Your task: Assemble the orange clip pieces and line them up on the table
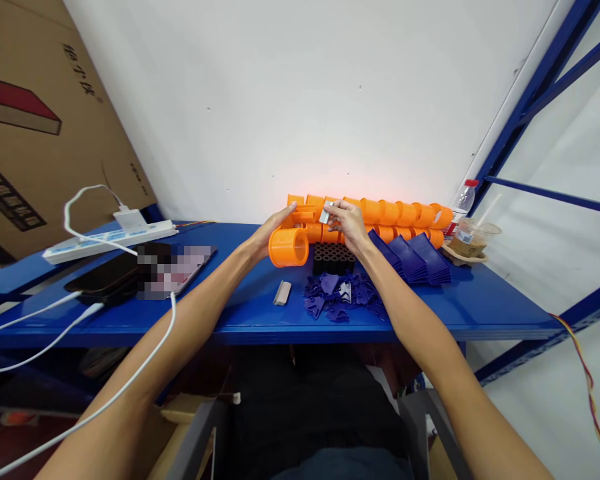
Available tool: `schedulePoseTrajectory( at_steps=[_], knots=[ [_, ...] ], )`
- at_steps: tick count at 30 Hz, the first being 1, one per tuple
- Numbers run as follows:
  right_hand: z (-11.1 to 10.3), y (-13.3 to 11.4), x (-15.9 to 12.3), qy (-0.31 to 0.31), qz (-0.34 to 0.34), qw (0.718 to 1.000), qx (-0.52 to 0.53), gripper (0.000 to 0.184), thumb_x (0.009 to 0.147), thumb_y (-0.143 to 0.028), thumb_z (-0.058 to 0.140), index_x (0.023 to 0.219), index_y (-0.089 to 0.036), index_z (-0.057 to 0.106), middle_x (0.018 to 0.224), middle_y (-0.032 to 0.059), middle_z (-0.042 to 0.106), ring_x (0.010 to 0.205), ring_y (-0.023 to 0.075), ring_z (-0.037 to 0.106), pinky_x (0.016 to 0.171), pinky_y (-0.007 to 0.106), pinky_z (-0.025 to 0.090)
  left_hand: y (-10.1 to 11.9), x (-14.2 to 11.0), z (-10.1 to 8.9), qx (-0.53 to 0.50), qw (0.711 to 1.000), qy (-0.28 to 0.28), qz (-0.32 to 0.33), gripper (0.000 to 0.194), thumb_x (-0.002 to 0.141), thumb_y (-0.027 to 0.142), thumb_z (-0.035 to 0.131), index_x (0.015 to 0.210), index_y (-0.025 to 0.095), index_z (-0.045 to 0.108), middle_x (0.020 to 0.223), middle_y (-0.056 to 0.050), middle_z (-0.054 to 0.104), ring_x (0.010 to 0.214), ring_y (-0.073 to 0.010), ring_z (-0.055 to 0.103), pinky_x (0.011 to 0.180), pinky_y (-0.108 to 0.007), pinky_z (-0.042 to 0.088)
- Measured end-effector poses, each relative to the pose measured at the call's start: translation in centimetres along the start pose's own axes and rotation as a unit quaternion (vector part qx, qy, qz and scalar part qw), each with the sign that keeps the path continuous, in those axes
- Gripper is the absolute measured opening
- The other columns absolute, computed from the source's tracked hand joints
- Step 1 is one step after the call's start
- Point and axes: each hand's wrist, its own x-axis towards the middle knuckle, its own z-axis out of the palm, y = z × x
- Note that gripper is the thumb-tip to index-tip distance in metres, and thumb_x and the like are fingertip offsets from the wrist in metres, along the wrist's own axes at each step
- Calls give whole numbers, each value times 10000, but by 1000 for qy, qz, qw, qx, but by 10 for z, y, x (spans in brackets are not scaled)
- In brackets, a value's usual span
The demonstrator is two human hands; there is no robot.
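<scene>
My left hand (276, 225) is closed around an orange plastic part with a round, open cup (289, 247) at its near end and a slotted arm pointing right. In my right hand (347, 220), thumb and fingers pinch a small silver-grey piece (325, 214), just right of that arm. Beneath the hands stands a block of black tubes (333, 259). Nearer the table edge lies a heap of small dark-blue plastic pieces (337, 295), with one whitish piece on it. A pale grey strip (282, 293) rests left of the heap.
Rows of orange cylinders (390, 213) line the wall. Fanned dark-blue plates (410, 259), a drink cup (473, 240) and a bottle (466, 195) stand right on the blue table (490, 300). Phones (110, 273), white cables and a power strip (113, 241) occupy the left.
</scene>
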Motion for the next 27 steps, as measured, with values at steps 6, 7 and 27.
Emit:
schedulePoseTrajectory(
  at_steps=[6,7,27],
  knots=[
    [-1,3,2,-10,-31,999,-33,446,670,-459,989,640,-203,626,559,-54,571,535,83,517,467,177,465,-1,2,-1,-6,1000,4,1,423,1099,428,641,1319,84,749,991,-138,849,777,-225,792,783,-313,638],
    [-1,3,3,-11,-36,999,-37,445,656,-466,990,636,-203,631,558,-55,565,539,87,516,474,186,470,-1,2,-3,-6,1000,3,0,426,1100,430,637,1326,87,749,1032,-147,851,794,-226,797,773,-310,636],
    [0,6,7,-26,-79,991,-105,452,632,-557,955,703,-199,689,622,-14,665,490,93,511,394,204,367,-4,7,-13,25,1000,-6,9,348,1010,491,767,991,144,767,712,-47,726,504,-135,566,501,-256,433]
  ],
)
